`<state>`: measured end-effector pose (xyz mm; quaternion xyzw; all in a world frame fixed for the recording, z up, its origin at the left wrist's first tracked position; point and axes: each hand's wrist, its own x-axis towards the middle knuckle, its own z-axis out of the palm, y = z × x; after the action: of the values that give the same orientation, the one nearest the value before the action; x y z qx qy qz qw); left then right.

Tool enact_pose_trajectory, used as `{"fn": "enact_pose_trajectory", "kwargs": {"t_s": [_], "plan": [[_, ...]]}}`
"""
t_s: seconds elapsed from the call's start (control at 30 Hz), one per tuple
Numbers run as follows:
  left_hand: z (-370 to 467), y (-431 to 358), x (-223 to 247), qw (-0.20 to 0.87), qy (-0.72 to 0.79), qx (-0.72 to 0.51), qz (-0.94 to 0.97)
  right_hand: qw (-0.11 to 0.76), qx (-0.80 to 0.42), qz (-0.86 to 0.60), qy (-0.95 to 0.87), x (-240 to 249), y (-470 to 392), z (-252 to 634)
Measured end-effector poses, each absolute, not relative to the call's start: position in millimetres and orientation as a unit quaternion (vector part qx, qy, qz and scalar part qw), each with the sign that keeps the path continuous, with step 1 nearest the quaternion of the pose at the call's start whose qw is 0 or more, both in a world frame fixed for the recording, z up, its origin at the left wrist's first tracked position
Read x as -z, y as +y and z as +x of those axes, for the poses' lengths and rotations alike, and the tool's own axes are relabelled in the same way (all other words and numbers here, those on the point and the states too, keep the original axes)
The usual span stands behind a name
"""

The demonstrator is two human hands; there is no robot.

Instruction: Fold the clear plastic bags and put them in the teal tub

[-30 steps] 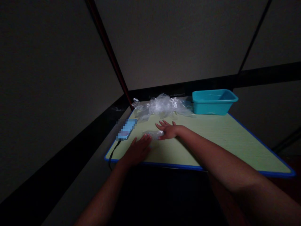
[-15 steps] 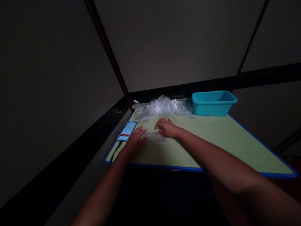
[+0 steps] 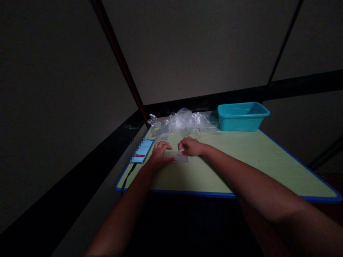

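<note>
A small clear plastic bag (image 3: 182, 158) lies flat on the pale green table (image 3: 257, 160), close to its front edge. My left hand (image 3: 160, 156) rests on the bag's left side with fingers spread and the thumb stretched over the plastic. At the bag's upper edge, my right hand (image 3: 189, 146) has its fingers bent, thumb and fingertips closed together on the plastic. How much of the bag is between those fingertips is too small to see.
A heap of crumpled clear plastic bags (image 3: 184, 121) lies at the back. To its right stands a turquoise plastic basin (image 3: 241, 123). Left of my left hand is a lit phone (image 3: 143, 150) with a black cord (image 3: 128, 176). Dark walls border the table's back and left.
My left hand has shifted right onto the bag, its thumb now across the plastic. My right hand's fingers have drawn in at the bag's edge.
</note>
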<state>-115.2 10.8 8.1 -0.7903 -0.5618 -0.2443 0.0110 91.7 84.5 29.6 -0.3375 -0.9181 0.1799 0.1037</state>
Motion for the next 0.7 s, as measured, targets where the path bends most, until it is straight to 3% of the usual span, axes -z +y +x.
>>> {"fn": "enact_pose_trajectory", "kwargs": {"t_s": [0.7], "plan": [[-109.0,9.3,-9.2,-0.027,-0.584,0.209,-0.784,0.107,-0.192,-0.339,-0.915,-28.7,78.7,87.4]]}}
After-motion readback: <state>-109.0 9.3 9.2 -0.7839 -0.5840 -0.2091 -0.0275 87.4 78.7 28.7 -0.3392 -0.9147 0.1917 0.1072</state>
